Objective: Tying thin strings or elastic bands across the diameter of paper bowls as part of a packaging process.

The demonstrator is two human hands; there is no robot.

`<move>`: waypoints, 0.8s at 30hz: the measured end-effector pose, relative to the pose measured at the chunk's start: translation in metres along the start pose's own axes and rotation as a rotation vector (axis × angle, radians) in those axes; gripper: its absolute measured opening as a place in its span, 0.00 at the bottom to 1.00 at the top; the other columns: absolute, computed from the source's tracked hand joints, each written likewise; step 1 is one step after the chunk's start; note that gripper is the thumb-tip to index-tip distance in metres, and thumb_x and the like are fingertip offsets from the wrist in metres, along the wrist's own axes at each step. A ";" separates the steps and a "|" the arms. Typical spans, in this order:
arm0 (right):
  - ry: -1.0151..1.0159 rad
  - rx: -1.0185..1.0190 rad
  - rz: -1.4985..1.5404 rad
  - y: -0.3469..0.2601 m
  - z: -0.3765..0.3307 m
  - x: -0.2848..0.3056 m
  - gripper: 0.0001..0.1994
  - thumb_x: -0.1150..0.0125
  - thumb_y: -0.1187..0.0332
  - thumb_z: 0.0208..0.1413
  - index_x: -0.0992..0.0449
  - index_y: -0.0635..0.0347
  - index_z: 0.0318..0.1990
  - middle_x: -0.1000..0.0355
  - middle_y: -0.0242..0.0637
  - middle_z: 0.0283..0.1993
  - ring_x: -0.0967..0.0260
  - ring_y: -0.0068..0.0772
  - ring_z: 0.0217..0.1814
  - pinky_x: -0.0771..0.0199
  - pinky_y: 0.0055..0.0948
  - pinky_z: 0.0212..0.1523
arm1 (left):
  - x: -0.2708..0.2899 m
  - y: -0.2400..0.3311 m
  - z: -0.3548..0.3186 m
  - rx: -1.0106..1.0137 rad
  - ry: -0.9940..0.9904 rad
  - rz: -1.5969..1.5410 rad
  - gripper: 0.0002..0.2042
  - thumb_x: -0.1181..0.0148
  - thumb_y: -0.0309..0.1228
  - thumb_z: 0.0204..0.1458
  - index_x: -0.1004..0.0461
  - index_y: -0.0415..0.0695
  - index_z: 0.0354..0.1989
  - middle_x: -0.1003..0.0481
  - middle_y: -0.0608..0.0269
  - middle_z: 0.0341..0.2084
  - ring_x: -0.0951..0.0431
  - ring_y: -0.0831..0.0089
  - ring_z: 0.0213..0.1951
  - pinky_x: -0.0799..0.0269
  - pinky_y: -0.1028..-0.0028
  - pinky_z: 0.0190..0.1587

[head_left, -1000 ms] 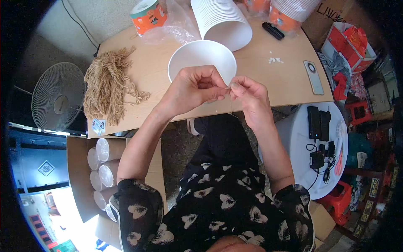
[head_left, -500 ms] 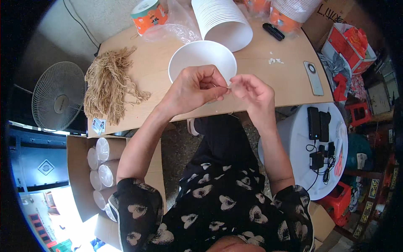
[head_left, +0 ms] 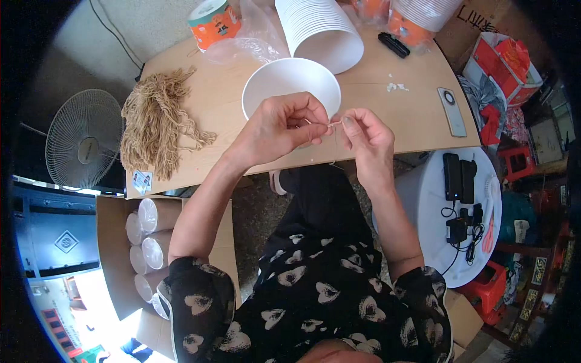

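Note:
My left hand [head_left: 284,127] and my right hand [head_left: 368,136] meet above the near edge of the table, each closed in a pinch. A thin string [head_left: 334,124] runs between their fingertips, and what looks like a loose end hangs below. Just behind the left fingers stands a white paper bowl [head_left: 284,78], its lower part covered by that hand. A heap of tan strings [head_left: 158,121] lies on the table to the left. The strand is too fine to make out any knot in it.
Behind the bowl lies a stack of white paper bowls [head_left: 321,36], beside a clear plastic bag [head_left: 254,45]. White scraps [head_left: 396,87], a phone [head_left: 452,112] and a black object [head_left: 394,45] are on the right of the table [head_left: 387,118]. A fan [head_left: 85,138] stands left.
My right hand's fingers have come in and closed on the string beside the left fingertips; they were more open and blurred before. The left hand has hardly moved.

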State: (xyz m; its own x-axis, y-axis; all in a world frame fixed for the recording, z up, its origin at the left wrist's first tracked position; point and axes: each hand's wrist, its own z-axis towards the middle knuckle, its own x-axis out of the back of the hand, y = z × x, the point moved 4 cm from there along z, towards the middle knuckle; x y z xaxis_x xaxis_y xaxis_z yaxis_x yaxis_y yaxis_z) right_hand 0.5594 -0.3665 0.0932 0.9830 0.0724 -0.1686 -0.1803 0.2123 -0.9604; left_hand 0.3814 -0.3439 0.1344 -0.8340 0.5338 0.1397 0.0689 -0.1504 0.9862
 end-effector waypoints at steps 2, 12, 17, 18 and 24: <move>-0.025 -0.024 -0.009 -0.005 -0.003 -0.001 0.10 0.44 0.66 0.69 0.24 0.65 0.44 0.25 0.29 0.32 0.34 0.14 0.28 0.34 0.16 0.28 | 0.002 -0.001 -0.002 -0.001 0.003 0.005 0.05 0.37 0.20 0.59 0.25 0.35 0.41 0.19 0.61 0.34 0.21 0.80 0.35 0.24 0.79 0.39; -0.209 -0.201 -0.068 -0.007 -0.018 0.017 0.09 0.40 0.68 0.65 0.23 0.66 0.38 0.30 0.26 0.25 0.37 0.12 0.23 0.38 0.15 0.24 | -0.007 0.018 -0.006 -0.290 0.032 0.375 0.07 0.34 0.21 0.54 0.16 0.40 0.41 0.19 0.62 0.28 0.22 0.79 0.28 0.26 0.77 0.32; -0.175 -0.090 0.036 -0.014 -0.027 0.019 0.07 0.41 0.71 0.65 0.25 0.66 0.38 0.33 0.27 0.24 0.41 0.13 0.23 0.43 0.17 0.24 | -0.013 0.020 -0.017 -0.371 0.127 0.545 0.04 0.33 0.24 0.51 0.20 0.39 0.32 0.24 0.54 0.26 0.21 0.57 0.28 0.27 0.64 0.31; -0.144 -0.089 0.167 -0.013 -0.028 0.021 0.06 0.42 0.72 0.65 0.26 0.66 0.38 0.34 0.27 0.24 0.43 0.13 0.23 0.46 0.17 0.23 | -0.013 0.018 -0.021 -0.412 0.151 0.584 0.04 0.33 0.24 0.51 0.21 0.39 0.32 0.24 0.55 0.26 0.21 0.56 0.29 0.27 0.64 0.32; -0.176 -0.080 0.409 -0.005 -0.038 0.021 0.08 0.40 0.69 0.65 0.27 0.66 0.38 0.34 0.29 0.25 0.45 0.15 0.22 0.48 0.19 0.22 | -0.017 0.014 -0.036 -0.486 0.249 0.746 0.05 0.33 0.26 0.51 0.22 0.41 0.33 0.24 0.57 0.41 0.22 0.57 0.39 0.25 0.64 0.39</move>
State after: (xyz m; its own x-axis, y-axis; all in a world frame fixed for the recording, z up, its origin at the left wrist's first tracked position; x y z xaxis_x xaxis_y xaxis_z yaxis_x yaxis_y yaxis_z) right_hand 0.5825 -0.4033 0.0861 0.8095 0.3010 -0.5040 -0.5427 0.0563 -0.8380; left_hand 0.3766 -0.3852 0.1426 -0.7635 -0.0271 0.6452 0.4449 -0.7463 0.4951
